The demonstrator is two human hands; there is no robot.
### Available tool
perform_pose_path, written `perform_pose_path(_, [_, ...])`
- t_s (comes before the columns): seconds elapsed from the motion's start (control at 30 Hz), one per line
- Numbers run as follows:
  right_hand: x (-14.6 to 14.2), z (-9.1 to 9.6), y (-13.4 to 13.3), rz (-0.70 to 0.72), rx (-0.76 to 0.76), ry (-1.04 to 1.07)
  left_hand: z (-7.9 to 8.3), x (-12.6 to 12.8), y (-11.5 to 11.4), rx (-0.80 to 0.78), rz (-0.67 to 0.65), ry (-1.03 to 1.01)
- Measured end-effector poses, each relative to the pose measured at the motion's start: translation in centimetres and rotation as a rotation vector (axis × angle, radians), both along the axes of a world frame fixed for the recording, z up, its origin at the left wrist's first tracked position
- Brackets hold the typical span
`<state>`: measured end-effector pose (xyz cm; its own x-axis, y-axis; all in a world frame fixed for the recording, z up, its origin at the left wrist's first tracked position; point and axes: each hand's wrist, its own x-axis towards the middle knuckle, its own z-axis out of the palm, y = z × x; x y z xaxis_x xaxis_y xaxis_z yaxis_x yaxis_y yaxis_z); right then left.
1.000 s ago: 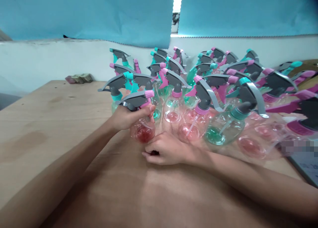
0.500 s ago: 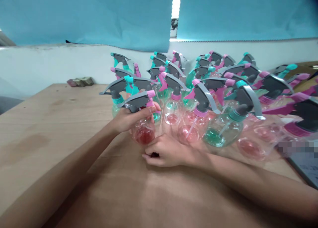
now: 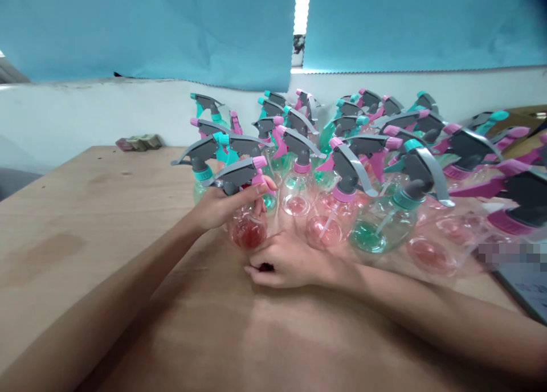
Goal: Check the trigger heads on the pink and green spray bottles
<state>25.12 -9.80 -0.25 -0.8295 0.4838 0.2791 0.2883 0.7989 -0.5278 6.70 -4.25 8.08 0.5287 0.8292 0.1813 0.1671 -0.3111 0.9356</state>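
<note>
My left hand [image 3: 228, 205] is wrapped round the neck of a spray bottle [image 3: 248, 232], just under its grey head and pink trigger. The bottle is clear pink and stands upright on the wooden table, its base showing darker red. My right hand [image 3: 286, 261] rests on the table close to the bottle's lower right side, fingers curled into a loose fist with a dark hollow between thumb and fingers. I make out nothing in it. Behind my left hand stands a green spray bottle [image 3: 202, 175], and a pink-collared spray bottle [image 3: 329, 224] is right of the held one.
Several more spray bottles [image 3: 376, 227] with pink or teal parts crowd the right and back of the wooden table [image 3: 77, 227]. A small egg-carton-like piece [image 3: 139, 142] lies at the back left. A dark-edged flat object [image 3: 523, 284] is at the right edge. Blue sheeting [image 3: 149, 33] covers the wall.
</note>
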Motion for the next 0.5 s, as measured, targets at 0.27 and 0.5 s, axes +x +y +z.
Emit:
perform_pose_path(0.27, [-0.01,0.11,-0.06,-0.004,-0.005,0.001,0.16,0.14,-0.23,-0.012,-0.027,-0.024])
perform_pose_path(0.5, [0.0,0.09,0.0,0.006,-0.023,-0.002,-0.03,0.01,-0.19,-0.042,-0.019,-0.031])
